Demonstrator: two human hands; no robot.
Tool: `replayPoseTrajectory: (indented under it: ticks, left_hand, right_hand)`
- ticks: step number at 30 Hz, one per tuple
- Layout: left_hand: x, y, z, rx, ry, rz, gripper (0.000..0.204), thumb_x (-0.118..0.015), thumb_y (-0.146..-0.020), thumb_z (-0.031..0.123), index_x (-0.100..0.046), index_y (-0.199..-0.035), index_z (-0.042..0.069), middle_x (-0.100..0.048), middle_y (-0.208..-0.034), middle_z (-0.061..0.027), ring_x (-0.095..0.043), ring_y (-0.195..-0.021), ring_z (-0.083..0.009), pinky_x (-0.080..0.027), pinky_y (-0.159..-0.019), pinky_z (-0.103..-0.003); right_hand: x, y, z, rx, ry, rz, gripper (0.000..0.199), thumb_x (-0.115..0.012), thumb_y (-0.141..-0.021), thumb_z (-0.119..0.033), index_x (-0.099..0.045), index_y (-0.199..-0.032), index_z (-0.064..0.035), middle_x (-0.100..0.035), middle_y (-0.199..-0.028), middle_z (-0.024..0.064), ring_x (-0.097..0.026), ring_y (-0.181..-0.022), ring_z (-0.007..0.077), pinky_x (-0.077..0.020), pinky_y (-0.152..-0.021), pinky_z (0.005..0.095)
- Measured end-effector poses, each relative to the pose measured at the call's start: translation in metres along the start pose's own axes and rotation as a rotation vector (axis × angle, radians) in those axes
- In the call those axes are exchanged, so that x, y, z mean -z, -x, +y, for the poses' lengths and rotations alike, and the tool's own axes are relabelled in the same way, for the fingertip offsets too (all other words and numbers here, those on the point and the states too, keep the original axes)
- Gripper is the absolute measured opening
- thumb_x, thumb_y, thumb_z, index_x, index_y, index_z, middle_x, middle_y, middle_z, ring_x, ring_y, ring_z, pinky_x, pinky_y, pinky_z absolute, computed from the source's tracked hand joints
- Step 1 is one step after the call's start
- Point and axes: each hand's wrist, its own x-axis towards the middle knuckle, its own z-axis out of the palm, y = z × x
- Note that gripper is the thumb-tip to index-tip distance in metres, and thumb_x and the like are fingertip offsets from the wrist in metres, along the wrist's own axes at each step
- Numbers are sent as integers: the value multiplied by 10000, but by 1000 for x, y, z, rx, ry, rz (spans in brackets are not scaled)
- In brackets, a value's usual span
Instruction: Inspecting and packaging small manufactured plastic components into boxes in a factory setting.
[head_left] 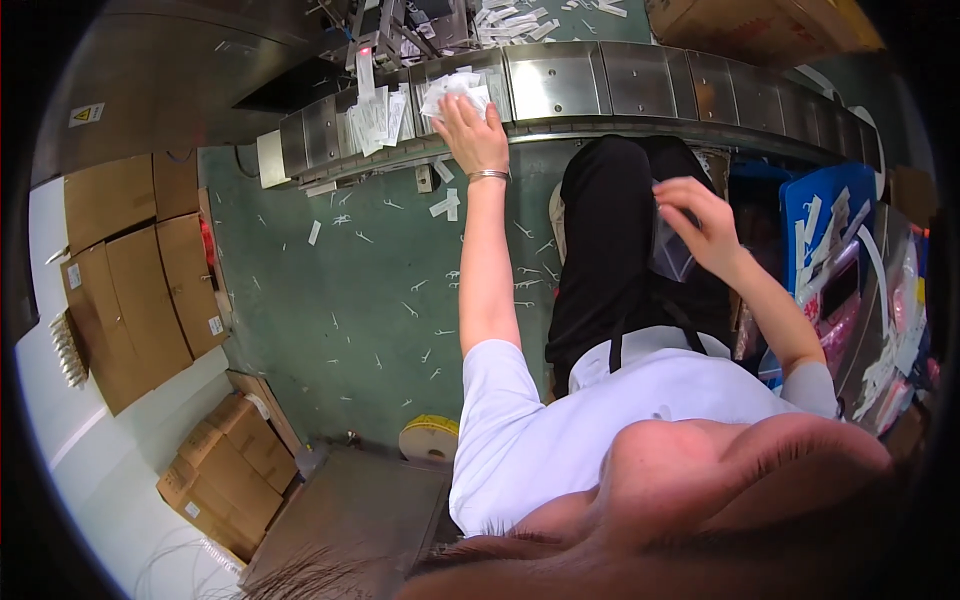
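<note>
white cotton shirt [560,420] | left hand [470,135] grips crumpled packets [457,90] | steel conveyor [620,80]

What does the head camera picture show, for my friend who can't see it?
A person's left hand presses a bunch of small white packets on a curved metal conveyor, while the right hand holds a clear plastic bag over the lap. Brown cardboard boxes and scattered white scraps lie on the green floor.

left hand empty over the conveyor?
No. The left hand grips a bunch of small white packets above the steel conveyor.
</note>
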Motion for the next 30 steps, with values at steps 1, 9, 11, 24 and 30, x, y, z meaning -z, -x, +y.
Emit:
replayPoseTrajectory:
  ticks: [1,9,11,24,30]
  left_hand:
    - [-3,-3,-2,-87,47,0,431,-524,-858,273,-446,-1142,-41,-427,-1244,-219,-375,-1198,-359,-252,-1027,-478]
    - [3,-23,-40,-133,424,-33,196,-645,-771,110,-571,-937,36,-535,-948,-150,-522,-910,-333,-438,-801,-395]
    - [6,-25,-43,-181,436,-5,163,-644,-768,104,-554,-885,35,-515,-911,-145,-510,-883,-331,-432,-774,-401]
    - [19,-28,-43,-307,587,14,92,-573,-787,64,-503,-778,5,-486,-853,-155,-489,-834,-334,-425,-717,-407]
    - [16,-19,-50,-152,749,108,135,-495,-835,82,-524,-748,-16,-543,-852,-141,-518,-759,-287,-430,-686,-343]
  right_hand:
    - [-6,-13,6,9,-20,6,125,-596,-786,10,-577,-908,28,-595,-952,139,-583,-901,240,-453,-801,293]
    - [-92,-147,36,-301,-327,12,233,-581,-856,-134,-574,-1035,14,-598,-1000,75,-545,-940,117,-449,-803,238]
    - [-116,-179,29,-428,-460,25,357,-629,-819,-212,-558,-1068,34,-597,-1003,100,-551,-941,138,-442,-806,255]
    - [-254,-270,91,-1153,-110,197,666,-787,-627,-361,-544,-1046,96,-558,-1081,185,-579,-920,228,-469,-779,339]
    - [-238,-264,90,-1173,-299,59,542,-827,-560,-287,-606,-895,77,-620,-933,154,-616,-777,210,-502,-681,329]
